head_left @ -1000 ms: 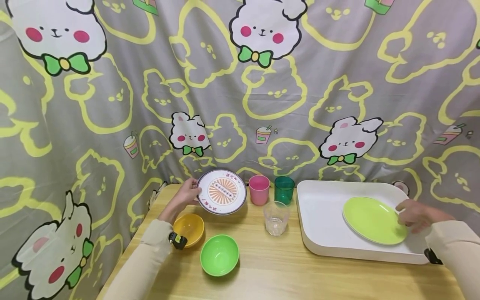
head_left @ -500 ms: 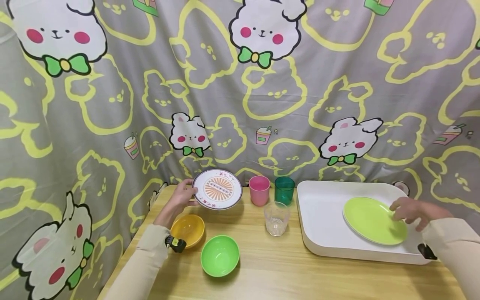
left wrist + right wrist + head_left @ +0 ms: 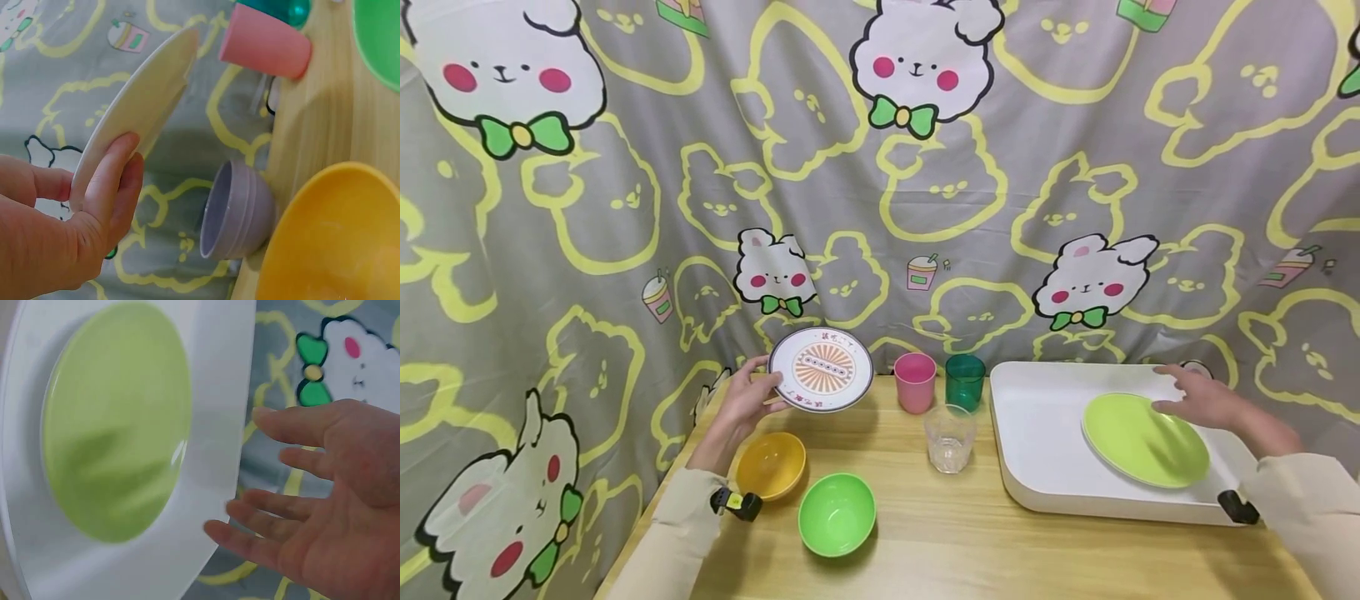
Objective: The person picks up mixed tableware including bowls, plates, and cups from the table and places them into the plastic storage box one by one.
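Note:
My left hand (image 3: 743,402) pinches the left rim of a white plate (image 3: 822,369) printed with orange rays and red characters. The plate is lifted and tilted; in the left wrist view its pale underside (image 3: 140,103) shows, fingers beneath and thumb at the edge. An orange bowl (image 3: 771,467) sits under that wrist, and a small lilac bowl (image 3: 240,212) stands behind it, hidden in the head view. My right hand (image 3: 1206,398) hovers, fingers spread and holding nothing, over the back of a white tray (image 3: 1045,417), in which a lime-green oval plate (image 3: 1146,440) lies flat.
A green bowl (image 3: 837,514) stands in front of the orange one. Pink (image 3: 915,383) and dark green cups (image 3: 965,383) stand at the back, with a clear cup (image 3: 951,440) before them. A patterned curtain (image 3: 880,208) hangs behind the wooden table (image 3: 940,542).
The left hand has carried the white plate left and slightly up. The right hand has drawn away from the lime-green plate's right edge, up and to the left, its fingers spreading.

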`<state>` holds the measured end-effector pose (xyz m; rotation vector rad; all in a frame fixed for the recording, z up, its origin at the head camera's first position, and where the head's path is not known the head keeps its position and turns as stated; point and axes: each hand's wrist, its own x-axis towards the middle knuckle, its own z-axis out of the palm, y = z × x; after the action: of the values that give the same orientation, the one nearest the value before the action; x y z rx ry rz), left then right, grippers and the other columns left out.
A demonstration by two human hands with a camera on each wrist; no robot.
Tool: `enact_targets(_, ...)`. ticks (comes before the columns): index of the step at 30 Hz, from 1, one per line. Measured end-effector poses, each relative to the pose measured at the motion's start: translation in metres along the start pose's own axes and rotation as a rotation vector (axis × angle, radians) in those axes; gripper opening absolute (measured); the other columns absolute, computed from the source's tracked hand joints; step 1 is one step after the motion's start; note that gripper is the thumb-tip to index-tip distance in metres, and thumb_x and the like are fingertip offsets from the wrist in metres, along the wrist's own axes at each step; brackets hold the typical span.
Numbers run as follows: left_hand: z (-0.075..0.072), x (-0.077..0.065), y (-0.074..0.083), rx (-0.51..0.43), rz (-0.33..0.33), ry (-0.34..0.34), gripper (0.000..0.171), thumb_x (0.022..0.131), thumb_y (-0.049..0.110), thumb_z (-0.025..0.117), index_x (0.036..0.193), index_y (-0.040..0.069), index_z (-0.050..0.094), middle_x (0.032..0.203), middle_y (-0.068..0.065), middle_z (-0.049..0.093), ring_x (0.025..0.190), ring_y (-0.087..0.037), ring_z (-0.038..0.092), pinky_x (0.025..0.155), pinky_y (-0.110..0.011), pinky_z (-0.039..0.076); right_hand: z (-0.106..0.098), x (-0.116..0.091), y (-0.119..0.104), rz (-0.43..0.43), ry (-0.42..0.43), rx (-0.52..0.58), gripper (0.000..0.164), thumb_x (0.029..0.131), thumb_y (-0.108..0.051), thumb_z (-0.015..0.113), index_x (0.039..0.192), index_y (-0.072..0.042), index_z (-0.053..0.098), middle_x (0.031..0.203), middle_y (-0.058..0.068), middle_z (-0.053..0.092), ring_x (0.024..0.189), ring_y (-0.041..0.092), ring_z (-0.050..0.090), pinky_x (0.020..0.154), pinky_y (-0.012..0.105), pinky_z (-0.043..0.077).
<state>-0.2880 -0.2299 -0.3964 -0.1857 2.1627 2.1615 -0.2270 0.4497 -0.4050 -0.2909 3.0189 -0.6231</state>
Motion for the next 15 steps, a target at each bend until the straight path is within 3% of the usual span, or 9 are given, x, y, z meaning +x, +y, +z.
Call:
enact_targets(4, -0.002, -0.007, 0.003, -0.050, 0.005, -0.023, 0.061, 0.104, 0.002, 0.050, 0.159, 0.004, 0.024, 0.101, -0.011, 0.065, 0.079, -0.014, 0.068, 0.073, -0.030, 0.063, 0.005, 0.003, -0.011, -0.025, 0.115, 0.015, 0.066, 0.098, -0.019, 0.068, 0.140, 0.019, 0.033, 0.126, 0.053, 0.044, 0.106, 0.067, 0.054, 0.083, 0.071, 0.049)
enact_targets(11, -0.003, -0.016, 0.010, -0.062, 0.047, 0.009, 0.060, 0.105, 0.004, 0.050, 0.159, 0.003, 0.026, 0.103, -0.009, 0.065, 0.081, -0.013, 0.069, 0.073, -0.030, 0.063, 0.016, 0.002, -0.025, -0.090, 0.313, 0.090, 0.066, 0.099, -0.016, 0.067, 0.146, 0.015, 0.033, 0.131, 0.048, 0.046, 0.106, 0.067, 0.054, 0.083, 0.075, 0.046)
enact_targets(15, -0.005, -0.017, 0.012, -0.079, 0.053, 0.022, 0.059, 0.105, 0.005, 0.051, 0.159, 0.004, 0.027, 0.105, -0.009, 0.063, 0.081, -0.014, 0.068, 0.074, -0.030, 0.063, 0.022, -0.001, -0.032, -0.081, 0.391, 0.155, 0.068, 0.101, -0.017, 0.066, 0.152, 0.011, 0.030, 0.134, 0.045, 0.046, 0.110, 0.067, 0.052, 0.083, 0.076, 0.042)
